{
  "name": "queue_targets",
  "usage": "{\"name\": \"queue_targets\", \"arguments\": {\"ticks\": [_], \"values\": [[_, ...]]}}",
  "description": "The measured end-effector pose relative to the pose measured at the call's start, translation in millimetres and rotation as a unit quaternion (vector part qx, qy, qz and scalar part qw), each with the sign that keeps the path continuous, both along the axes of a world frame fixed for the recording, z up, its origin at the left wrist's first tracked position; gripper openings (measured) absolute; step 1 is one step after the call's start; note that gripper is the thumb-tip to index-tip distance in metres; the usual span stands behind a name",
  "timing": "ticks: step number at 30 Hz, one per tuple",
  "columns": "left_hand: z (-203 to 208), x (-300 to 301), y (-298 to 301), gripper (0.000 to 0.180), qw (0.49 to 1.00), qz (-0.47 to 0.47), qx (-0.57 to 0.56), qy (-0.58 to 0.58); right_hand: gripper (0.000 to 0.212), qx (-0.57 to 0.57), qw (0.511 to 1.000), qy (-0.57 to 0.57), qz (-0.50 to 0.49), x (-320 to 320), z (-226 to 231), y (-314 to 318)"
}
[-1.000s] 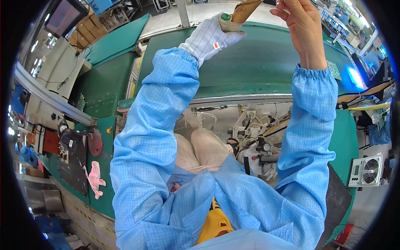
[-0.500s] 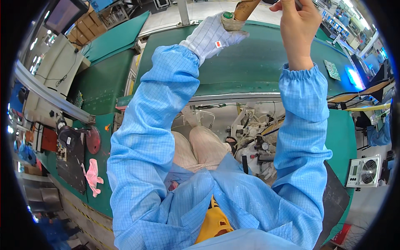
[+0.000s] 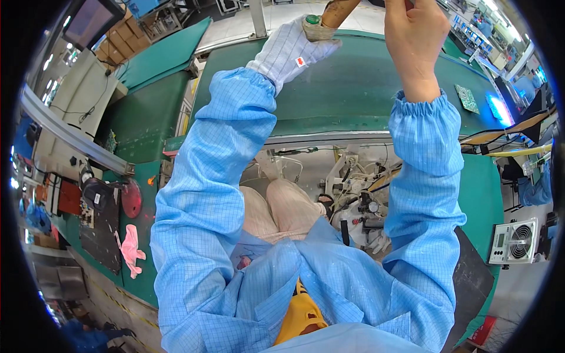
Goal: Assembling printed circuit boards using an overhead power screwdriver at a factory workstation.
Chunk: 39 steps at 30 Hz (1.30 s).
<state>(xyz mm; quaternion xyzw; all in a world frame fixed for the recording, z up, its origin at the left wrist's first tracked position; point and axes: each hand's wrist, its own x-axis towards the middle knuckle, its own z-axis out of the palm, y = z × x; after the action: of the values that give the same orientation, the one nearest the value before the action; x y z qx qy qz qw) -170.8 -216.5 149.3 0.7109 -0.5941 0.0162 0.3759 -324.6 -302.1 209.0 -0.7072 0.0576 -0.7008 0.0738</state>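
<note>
Near the top edge, my left hand wears a white striped glove with a small red-and-white label on it. Its closed fingers are at the beige wrapped end of a brown, tube-like thing, with a green spot beside it. The brown thing runs up out of the picture, so its kind is hidden. My bare right hand is raised to the right of it, fingers closed. A bit of red shows between those fingers; the fingertips and whatever they hold are cut off by the upper edge.
A green conveyor belt runs below my hands, with a green circuit board at its right. A blue glowing light is beyond the board. A pink glove-like cloth lies left; a white fan unit stands right.
Both hands have shifted slightly left and upward, and the brown thing has moved with the left hand. More of the right hand's fingertips is now cut off at the top.
</note>
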Motion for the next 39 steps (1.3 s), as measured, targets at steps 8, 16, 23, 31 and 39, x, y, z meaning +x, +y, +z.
{"name": "queue_targets", "arguments": {"ticks": [8, 16, 23, 31, 39], "values": [[-2.6, 3.4, -4.4, 0.055, 0.999, 0.012, -0.031, -0.037, 0.016, 0.101, 0.991, -0.011, 0.085, -13.1, -5.1, -4.0], [0.0, 1.2, -2.6, 0.054, 1.000, 0.001, -0.013, -0.001, 0.020, 0.241, 0.951, 0.014, 0.192, -13.4, 0.8, -0.5], [2.7, 2.0, 0.5, 0.053, 1.000, -0.003, -0.005, 0.005, 0.016, 0.136, 0.974, -0.017, 0.178, -5.6, -5.4, -1.0], [0.9, 6.6, -0.7, 0.054, 1.000, -0.018, -0.015, 0.003, 0.013, 0.184, 0.957, -0.017, 0.222, -7.4, -4.3, 0.3], [3.2, 2.3, -1.1, 0.051, 0.999, -0.030, -0.005, 0.036, 0.023, 0.152, 0.979, -0.004, 0.138, -10.9, -10.6, -14.8]]}}
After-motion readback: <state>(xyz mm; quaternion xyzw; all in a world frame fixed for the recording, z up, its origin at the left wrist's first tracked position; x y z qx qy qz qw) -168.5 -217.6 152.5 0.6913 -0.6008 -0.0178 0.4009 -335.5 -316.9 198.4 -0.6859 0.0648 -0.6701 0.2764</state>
